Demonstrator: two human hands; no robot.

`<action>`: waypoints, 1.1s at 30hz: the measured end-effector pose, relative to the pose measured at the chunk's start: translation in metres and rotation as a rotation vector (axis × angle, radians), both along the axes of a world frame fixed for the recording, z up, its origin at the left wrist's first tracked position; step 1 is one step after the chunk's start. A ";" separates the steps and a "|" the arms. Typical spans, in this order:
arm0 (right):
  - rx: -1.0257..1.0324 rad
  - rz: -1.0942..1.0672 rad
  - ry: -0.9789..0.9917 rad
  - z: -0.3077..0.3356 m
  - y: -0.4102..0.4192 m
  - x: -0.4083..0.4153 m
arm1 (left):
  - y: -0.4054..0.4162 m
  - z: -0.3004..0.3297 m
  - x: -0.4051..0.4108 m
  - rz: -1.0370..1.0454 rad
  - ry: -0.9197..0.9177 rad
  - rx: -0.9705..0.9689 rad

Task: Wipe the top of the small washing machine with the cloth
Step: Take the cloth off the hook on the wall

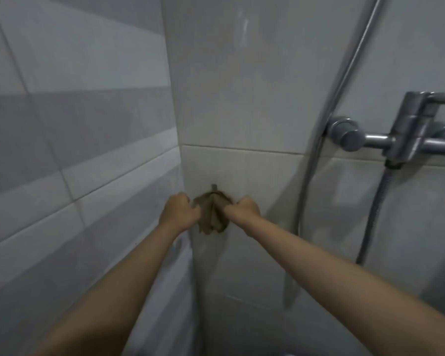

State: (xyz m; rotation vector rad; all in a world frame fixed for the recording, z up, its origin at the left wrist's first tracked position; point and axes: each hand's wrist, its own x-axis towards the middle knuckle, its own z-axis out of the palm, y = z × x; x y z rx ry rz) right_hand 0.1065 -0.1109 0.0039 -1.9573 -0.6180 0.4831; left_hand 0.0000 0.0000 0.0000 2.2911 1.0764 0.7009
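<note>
Both fists, left hand and right hand, clamped on brown cloth between them, hanging lengthwise below wall hook; washing machine not visible to me.

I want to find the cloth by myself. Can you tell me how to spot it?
Find the corner where the grey striped wall meets the pale tiled wall, left of the shiny shower tap. Low on the pale wall a small hook sticks out, and the cloth hangs bunched under it, gripped by the left hand and right hand. It is the only brown, crumpled thing there.
</note>
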 end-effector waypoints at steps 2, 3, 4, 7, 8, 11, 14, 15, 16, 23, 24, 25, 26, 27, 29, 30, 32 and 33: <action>0.073 -0.097 0.134 -0.017 0.016 0.005 | 0.010 -0.016 0.006 0.015 0.016 -0.142; 0.110 -0.124 0.214 -0.026 0.023 0.008 | 0.016 -0.026 0.011 0.025 0.004 -0.229; 0.127 -0.145 0.272 -0.033 0.028 0.010 | 0.022 -0.036 0.016 0.041 -0.015 -0.333; 0.170 -0.184 0.350 -0.051 0.046 0.013 | 0.037 -0.056 0.031 0.071 -0.123 -0.544; 0.182 -0.214 0.354 -0.053 0.050 0.011 | 0.040 -0.058 0.033 0.069 -0.157 -0.592; 0.242 -0.285 0.356 -0.067 0.066 0.015 | 0.058 -0.074 0.047 -0.032 -0.294 -0.684; 0.283 -0.274 0.293 -0.069 0.074 0.015 | 0.084 -0.100 0.065 -0.045 -0.400 -0.776; 0.289 -0.265 0.257 -0.069 0.074 0.016 | 0.075 -0.087 0.063 -0.031 -0.441 -0.804; 0.287 -0.261 0.222 -0.066 0.074 0.015 | 0.069 -0.076 0.060 -0.007 -0.486 -0.832; 0.330 -0.208 0.009 -0.023 0.049 0.016 | 0.055 -0.033 0.049 -0.068 -0.623 -0.697; 0.342 -0.195 -0.014 -0.014 0.041 0.015 | 0.053 -0.026 0.047 -0.104 -0.640 -0.680; 0.359 -0.183 -0.030 -0.009 0.035 0.017 | 0.050 -0.018 0.046 -0.137 -0.647 -0.658; 0.369 -0.171 -0.041 -0.003 0.028 0.016 | 0.046 -0.010 0.044 -0.170 -0.645 -0.640; 0.379 -0.165 -0.040 0.001 0.021 0.018 | 0.041 -0.003 0.043 -0.206 -0.635 -0.628; 0.380 -0.163 -0.011 0.007 0.003 0.019 | 0.028 0.009 0.042 -0.269 -0.600 -0.623; 0.366 -0.163 0.010 0.009 -0.007 0.020 | 0.020 0.016 0.042 -0.292 -0.568 -0.620; 0.295 -0.176 0.039 0.008 -0.028 0.024 | 0.000 0.027 0.045 -0.340 -0.503 -0.611; 0.250 -0.190 0.047 0.005 -0.040 0.026 | -0.012 0.031 0.047 -0.379 -0.464 -0.595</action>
